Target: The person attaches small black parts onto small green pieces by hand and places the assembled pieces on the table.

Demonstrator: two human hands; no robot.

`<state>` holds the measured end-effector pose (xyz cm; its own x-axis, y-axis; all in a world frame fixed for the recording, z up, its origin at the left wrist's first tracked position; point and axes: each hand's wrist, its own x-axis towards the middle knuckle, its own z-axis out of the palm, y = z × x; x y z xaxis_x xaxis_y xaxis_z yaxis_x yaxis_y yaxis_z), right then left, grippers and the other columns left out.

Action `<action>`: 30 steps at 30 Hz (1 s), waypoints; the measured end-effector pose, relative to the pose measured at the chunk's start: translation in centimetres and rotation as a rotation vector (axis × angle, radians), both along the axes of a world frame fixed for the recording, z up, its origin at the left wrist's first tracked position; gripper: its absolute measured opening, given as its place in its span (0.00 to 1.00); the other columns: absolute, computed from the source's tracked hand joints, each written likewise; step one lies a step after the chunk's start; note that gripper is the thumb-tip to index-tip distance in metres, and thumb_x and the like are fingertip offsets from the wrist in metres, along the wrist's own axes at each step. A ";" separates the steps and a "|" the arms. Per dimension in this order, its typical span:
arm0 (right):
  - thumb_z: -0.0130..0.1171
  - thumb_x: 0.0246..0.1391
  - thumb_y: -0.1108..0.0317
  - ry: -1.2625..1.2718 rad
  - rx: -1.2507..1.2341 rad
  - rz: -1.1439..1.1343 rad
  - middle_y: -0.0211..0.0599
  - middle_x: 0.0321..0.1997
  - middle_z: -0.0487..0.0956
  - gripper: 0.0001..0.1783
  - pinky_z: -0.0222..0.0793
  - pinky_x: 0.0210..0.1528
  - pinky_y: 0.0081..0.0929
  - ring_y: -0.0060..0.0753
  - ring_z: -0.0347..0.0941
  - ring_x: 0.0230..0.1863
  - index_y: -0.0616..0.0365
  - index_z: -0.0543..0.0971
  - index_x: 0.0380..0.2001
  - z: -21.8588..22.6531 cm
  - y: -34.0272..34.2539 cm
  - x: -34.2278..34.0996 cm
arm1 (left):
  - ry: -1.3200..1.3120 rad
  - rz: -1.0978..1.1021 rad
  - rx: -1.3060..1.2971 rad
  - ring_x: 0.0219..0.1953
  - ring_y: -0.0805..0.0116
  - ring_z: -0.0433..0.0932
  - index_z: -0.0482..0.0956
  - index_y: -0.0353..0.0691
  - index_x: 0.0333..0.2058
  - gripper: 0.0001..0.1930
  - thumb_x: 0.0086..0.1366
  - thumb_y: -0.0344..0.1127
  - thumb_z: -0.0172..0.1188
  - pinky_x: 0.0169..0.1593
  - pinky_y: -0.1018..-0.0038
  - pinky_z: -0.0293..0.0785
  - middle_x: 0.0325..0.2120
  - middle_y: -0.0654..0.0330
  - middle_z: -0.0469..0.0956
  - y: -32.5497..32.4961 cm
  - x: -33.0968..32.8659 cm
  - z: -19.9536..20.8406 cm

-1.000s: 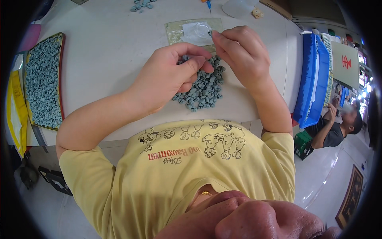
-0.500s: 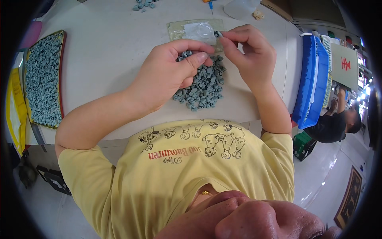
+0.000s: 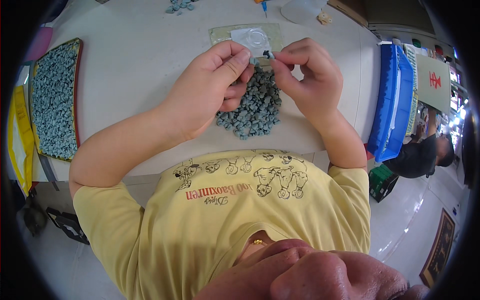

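Between the thumb and forefinger of my left hand (image 3: pixel 215 80) is a small blue-grey piece (image 3: pixel 253 61). My right hand (image 3: pixel 311 75) pinches another small piece (image 3: pixel 268 54), dark on top and pale blue below. Both pieces are held close to each other, with a narrow gap between them. Beneath and between my hands lies a heap of small blue-grey pieces (image 3: pixel 252 112) on the white table (image 3: pixel 140 65); my left hand covers part of it. Just beyond my fingers is a greenish flat pad (image 3: pixel 220 34) with a clear round dish (image 3: pixel 256 37) on it.
At the left stands a red-rimmed tray (image 3: pixel 79 90) full of similar pieces, beside a yellow bag (image 3: pixel 22 135). A blue plastic bin (image 3: pixel 395 105) is at the right edge. More loose pieces (image 3: pixel 180 6) lie at the far side. Another person (image 3: pixel 417 155) works farther right.
My left hand has risen from over the heap and now pinches a piece. My right hand has come slightly nearer and lower with its own piece.
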<state>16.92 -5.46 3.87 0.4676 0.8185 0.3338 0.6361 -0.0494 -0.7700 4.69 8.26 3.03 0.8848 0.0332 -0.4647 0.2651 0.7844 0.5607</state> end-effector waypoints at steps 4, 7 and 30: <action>0.63 0.31 0.86 -0.443 0.184 0.081 0.38 0.24 0.72 0.12 0.64 0.22 0.20 0.30 0.68 0.22 0.66 0.75 0.24 -0.1 0.4 0.0 | 0.013 -0.065 -0.084 0.18 0.81 0.54 0.63 0.41 0.31 0.10 0.67 0.40 0.42 0.18 0.84 0.48 0.22 0.67 0.61 -0.1 -0.1 0.1; 0.64 0.29 0.85 -0.554 0.225 0.178 0.37 0.24 0.72 0.13 0.64 0.21 0.22 0.31 0.68 0.22 0.67 0.75 0.24 -0.5 0.3 0.4 | 0.017 -0.091 -0.107 0.18 0.81 0.54 0.62 0.42 0.30 0.11 0.67 0.41 0.42 0.18 0.83 0.48 0.21 0.67 0.60 0.1 -0.2 0.4; 0.65 0.31 0.84 -0.584 0.263 0.160 0.37 0.23 0.70 0.13 0.61 0.19 0.23 0.31 0.66 0.20 0.65 0.72 0.22 -1.2 0.7 -1.1 | -0.125 -0.024 0.278 0.18 0.84 0.57 0.64 0.41 0.29 0.11 0.68 0.40 0.42 0.20 0.85 0.57 0.16 0.70 0.61 -1.0 -0.9 -0.1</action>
<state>15.86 -4.74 2.64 0.0280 0.7191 0.6943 0.9369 0.2233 -0.2691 3.75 7.23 2.96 0.9367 0.1224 -0.3281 0.1968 0.5910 0.7823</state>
